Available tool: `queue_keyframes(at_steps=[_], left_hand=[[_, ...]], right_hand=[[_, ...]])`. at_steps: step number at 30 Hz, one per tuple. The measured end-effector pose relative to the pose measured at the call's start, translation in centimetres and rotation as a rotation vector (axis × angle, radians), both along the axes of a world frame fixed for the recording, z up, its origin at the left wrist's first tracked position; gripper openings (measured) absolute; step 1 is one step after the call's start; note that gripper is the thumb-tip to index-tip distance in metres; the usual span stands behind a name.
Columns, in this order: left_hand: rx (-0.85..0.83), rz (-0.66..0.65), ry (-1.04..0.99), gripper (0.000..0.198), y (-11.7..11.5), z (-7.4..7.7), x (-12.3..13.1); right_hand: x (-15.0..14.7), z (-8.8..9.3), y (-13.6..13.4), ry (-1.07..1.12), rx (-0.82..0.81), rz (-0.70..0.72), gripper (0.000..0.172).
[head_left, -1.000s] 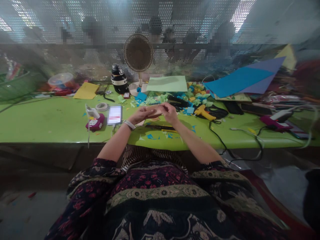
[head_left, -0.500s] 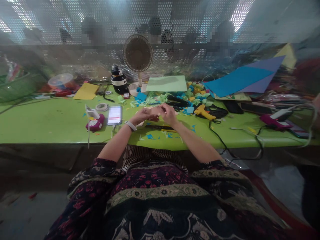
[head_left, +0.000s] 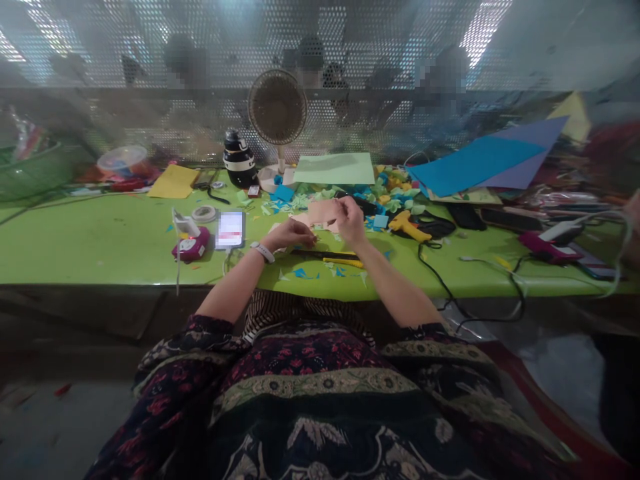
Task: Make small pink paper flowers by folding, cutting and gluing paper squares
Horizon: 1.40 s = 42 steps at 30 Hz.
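Note:
My right hand (head_left: 350, 221) is raised a little above the green table (head_left: 90, 240), its fingers pinched on a pale pink paper piece (head_left: 323, 211). My left hand (head_left: 290, 233) lies lower and closer to me, fingers curled, fingertips near the table; whatever it holds is too small to make out. A white watch sits on my left wrist (head_left: 261, 251). Scissors with a yellow handle (head_left: 327, 257) lie just in front of both hands, among blue paper scraps.
A phone (head_left: 230, 229), a pink device (head_left: 190, 243) and a tape roll (head_left: 203, 213) lie to the left. A yellow glue gun (head_left: 407, 225) with its black cable is to the right. A fan (head_left: 277, 110), a dark bottle (head_left: 238, 160), green paper and blue sheets (head_left: 475, 163) stand behind.
My hands were together on the pink paper. They have separated: the right hand has lifted the paper up and away, and the left hand has dropped toward the table.

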<state>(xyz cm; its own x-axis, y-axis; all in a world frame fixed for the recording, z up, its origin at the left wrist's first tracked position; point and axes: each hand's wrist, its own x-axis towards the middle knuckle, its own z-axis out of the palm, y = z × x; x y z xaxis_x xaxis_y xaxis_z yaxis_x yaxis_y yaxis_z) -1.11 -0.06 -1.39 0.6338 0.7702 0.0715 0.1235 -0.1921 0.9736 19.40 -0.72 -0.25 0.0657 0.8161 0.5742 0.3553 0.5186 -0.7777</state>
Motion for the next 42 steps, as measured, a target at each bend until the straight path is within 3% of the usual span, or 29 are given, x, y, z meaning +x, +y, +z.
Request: queue_keyframes(at_steps=[6,9,12,19,30,37,42], left_hand=[[-0.127,0.042,-0.130,0.048,-1.2,1.2,0.1],[-0.104,0.116,-0.134,0.047,-1.3,1.3,0.3],[-0.075,0.162,-0.115,0.043,-1.1,0.9,0.4],[-0.093,0.105,-0.113,0.046,-0.6,0.6,0.3],[-0.105,0.130,-0.123,0.049,-0.3,0.3,0.2],[-0.056,0.134,-0.098,0.041,-0.4,0.6,0.0],[-0.075,0.147,-0.103,0.043,-0.1,0.5,0.0]], right_hand=[[-0.4,-0.1,-0.4,-0.174,0.067,0.059,0.059],[-0.8,-0.3,-0.8,-0.267,0.117,0.066,0.057],[-0.9,-0.5,-0.8,-0.272,0.124,0.067,0.056],[-0.9,-0.4,-0.9,-0.280,0.113,0.064,0.056],[-1.0,-0.4,-1.0,-0.217,0.120,0.042,0.054],[-0.9,-0.2,-0.8,-0.138,0.039,0.056,0.053],[-0.7,0.1,-0.6,-0.040,-0.206,0.270,0.058]])
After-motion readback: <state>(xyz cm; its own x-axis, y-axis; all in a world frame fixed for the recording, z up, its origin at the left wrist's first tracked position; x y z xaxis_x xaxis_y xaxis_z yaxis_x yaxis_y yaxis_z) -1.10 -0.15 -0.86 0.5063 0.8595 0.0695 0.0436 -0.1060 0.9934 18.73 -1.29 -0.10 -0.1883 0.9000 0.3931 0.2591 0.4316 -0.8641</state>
